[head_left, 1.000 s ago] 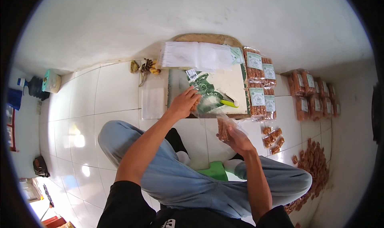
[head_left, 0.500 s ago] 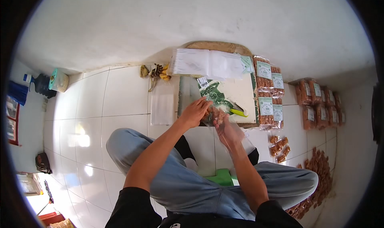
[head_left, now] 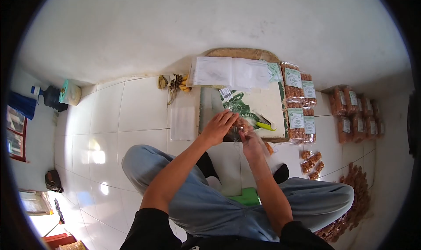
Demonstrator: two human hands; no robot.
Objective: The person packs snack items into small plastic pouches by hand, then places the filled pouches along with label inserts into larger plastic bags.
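Note:
Over the front edge of a low board-topped table [head_left: 276, 101], my two hands work on a clear plastic bag [head_left: 265, 148] with brown snack pieces [head_left: 242, 126] inside. My left hand [head_left: 219, 127] comes from the left, its fingers bent over the bag's near-table end. Thumb and fingers of my right hand [head_left: 253, 145] pinch the plastic, which also drapes along that wrist. Just beyond my fingers lie a green-and-white printed sheet [head_left: 240, 104] and a tool with a lime-green handle [head_left: 265, 126], perhaps a cutter or stapler.
Flat clear bags [head_left: 212, 71] lie at the table's back; another stack [head_left: 183, 123] is on the floor. Labelled snack packs [head_left: 295, 118] line the right side, with more packs [head_left: 344, 100] by the wall. Small packets [head_left: 310, 163], a loose brown pile [head_left: 354, 190] and bananas [head_left: 186, 84] sit nearby.
My right hand has drawn in its fingers and now pinches the bag's plastic near my left hand. The whole view has shifted slightly right and down.

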